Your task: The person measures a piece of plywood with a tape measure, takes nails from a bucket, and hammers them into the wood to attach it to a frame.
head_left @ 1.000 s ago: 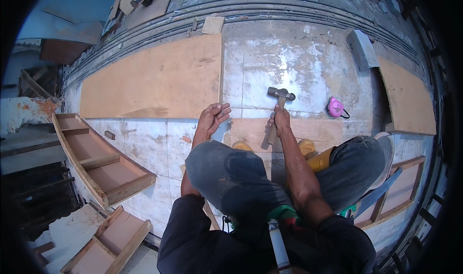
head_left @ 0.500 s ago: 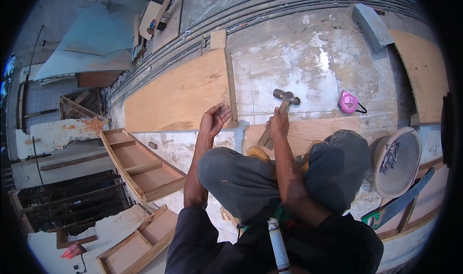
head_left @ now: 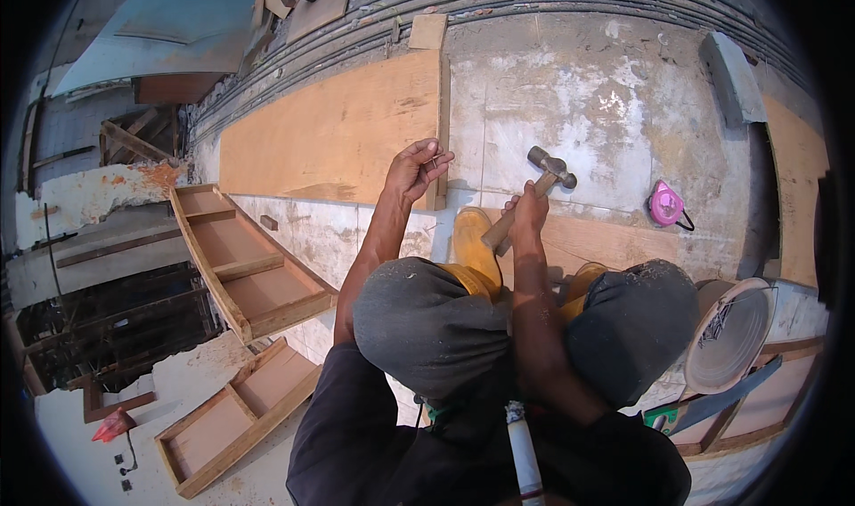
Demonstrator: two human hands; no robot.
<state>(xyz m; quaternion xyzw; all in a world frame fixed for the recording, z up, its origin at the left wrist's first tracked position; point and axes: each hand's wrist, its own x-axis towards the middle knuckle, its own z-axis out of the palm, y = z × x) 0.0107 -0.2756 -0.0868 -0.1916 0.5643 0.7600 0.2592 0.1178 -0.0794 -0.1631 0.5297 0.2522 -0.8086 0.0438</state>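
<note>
My left hand (head_left: 415, 173) is closed in a pinch on a thin nail (head_left: 436, 159), just over the near right corner of a plywood panel (head_left: 329, 132). My right hand (head_left: 531, 209) is wrapped round the wooden handle of a ball-peen hammer (head_left: 554, 167). The hammer's metal head points away from me, above the worn white floor, and the handle's end slants down toward my yellow left boot (head_left: 477, 249). A flat plywood piece (head_left: 606, 246) lies under and beyond my boots.
A pink tape measure (head_left: 664, 205) lies right of the hammer. At the right stand a bucket (head_left: 744, 350) containing nails (head_left: 714, 326) and a green-handled handsaw (head_left: 721, 399). Wooden frames (head_left: 254, 270) lie left, near a broken floor opening (head_left: 125, 301). Pipes (head_left: 552, 5) cross the far side.
The view has shifted, so the panel and floor sit higher in it. My left hand has moved farther out over the panel's corner. More of my left boot shows. The hammer stays in my right hand.
</note>
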